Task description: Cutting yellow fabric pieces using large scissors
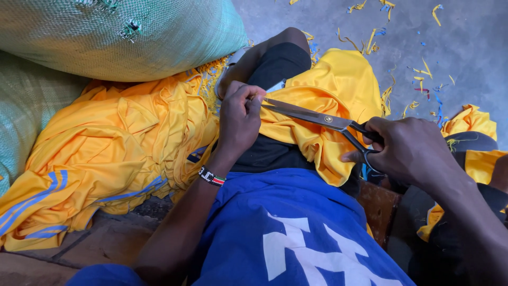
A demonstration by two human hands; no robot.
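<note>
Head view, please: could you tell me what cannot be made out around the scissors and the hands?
- Scissors: blade tips hidden behind the left hand; handle loops mostly covered by the right hand.
- Yellow fabric: the cut line is lost in folds.
- Green woven sack: cut off by the top edge.

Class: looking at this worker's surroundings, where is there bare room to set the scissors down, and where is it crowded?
Free: the grey floor at upper right, only littered with fabric scraps, and the stone ledge at lower left. Crowded: the lap under yellow cloth, and the left side, filled by yellow garments and green sacks.
</note>
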